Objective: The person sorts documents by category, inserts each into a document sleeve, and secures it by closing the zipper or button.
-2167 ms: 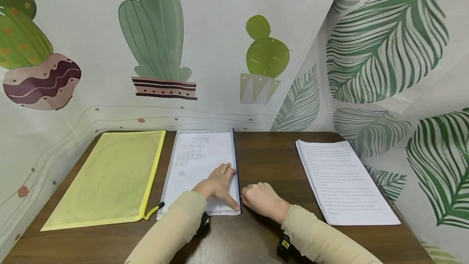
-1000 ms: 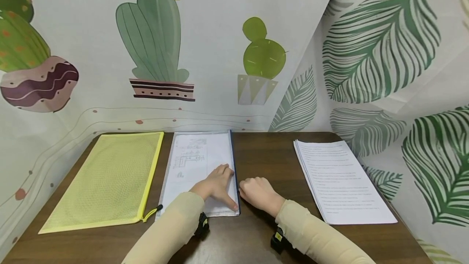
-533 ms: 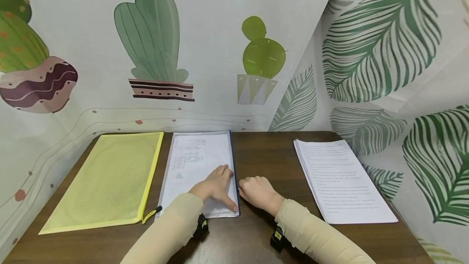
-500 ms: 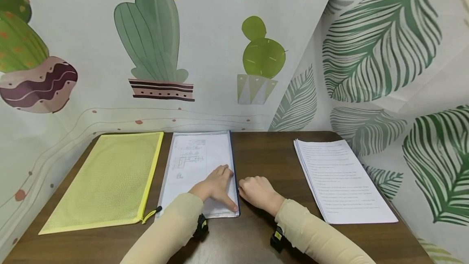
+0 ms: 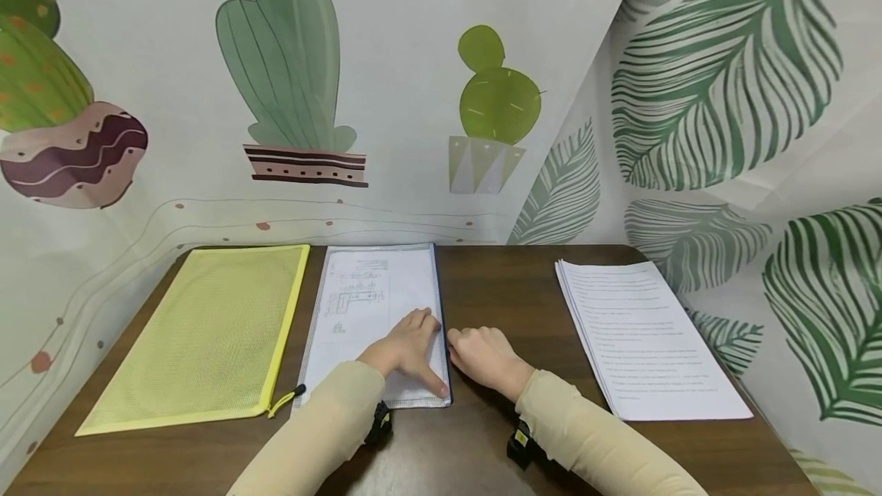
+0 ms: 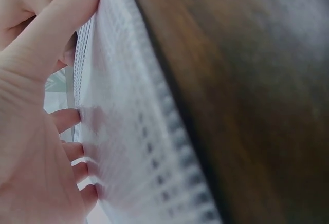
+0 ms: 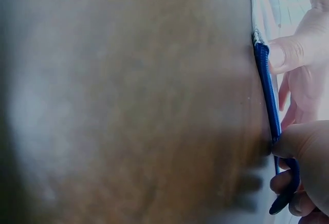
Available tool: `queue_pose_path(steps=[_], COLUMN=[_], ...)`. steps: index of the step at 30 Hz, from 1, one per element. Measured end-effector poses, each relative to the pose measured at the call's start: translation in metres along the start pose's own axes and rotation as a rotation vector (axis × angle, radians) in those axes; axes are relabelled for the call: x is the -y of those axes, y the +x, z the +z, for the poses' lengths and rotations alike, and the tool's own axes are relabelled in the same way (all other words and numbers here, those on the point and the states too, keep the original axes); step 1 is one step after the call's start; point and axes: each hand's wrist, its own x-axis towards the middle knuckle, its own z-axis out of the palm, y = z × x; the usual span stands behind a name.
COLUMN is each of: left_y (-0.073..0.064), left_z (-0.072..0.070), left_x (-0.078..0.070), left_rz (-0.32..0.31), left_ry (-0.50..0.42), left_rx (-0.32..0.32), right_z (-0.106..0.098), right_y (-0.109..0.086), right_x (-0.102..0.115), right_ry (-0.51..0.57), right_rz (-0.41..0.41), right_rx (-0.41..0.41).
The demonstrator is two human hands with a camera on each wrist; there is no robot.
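Observation:
A clear mesh-edged zip pouch (image 5: 365,343) with a blue zip along its right edge lies flat, a printed drawing showing through it. On its lower right part rests my left hand (image 5: 406,350), fingers spread and thumb near the front corner. In the left wrist view, the fingertips (image 6: 88,193) press on the pouch's surface. Beside the right edge, my right hand (image 5: 491,358) has its fingers curled. The right wrist view shows its thumb and fingers pinching the blue zip pull (image 7: 289,188) on the blue zip (image 7: 267,88). The slider itself is mostly hidden by the thumb.
On the brown wooden table (image 5: 510,289), a yellow mesh zip pouch (image 5: 207,335) with a black-tipped cord pull (image 5: 289,398) lies to the left. A stack of printed sheets (image 5: 648,343) lies to the right. A patterned cloth wall (image 5: 406,98) stands behind the table.
My right hand has crept a little away from me along the pouch's zip edge. The left hand stays in place on the pouch. The head view has shifted slightly.

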Motion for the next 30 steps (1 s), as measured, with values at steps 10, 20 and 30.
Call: queue_pose_path(steps=[10, 20, 30], left_y=[-0.001, 0.000, 0.003], left_z=[0.002, 0.002, 0.006], left_x=[0.001, 0.001, 0.005], left_rz=[0.000, 0.000, -0.002], left_ry=[0.011, 0.008, 0.009], left_rx=[-0.004, -0.001, -0.012], right_z=[-0.002, 0.000, 0.002], right_y=[0.005, 0.008, 0.015], right_x=[-0.002, -0.006, -0.008], right_ry=[-0.017, -0.025, -0.042], right_rz=[-0.018, -0.019, -0.035], right_rx=[0.022, 0.032, 0.061])
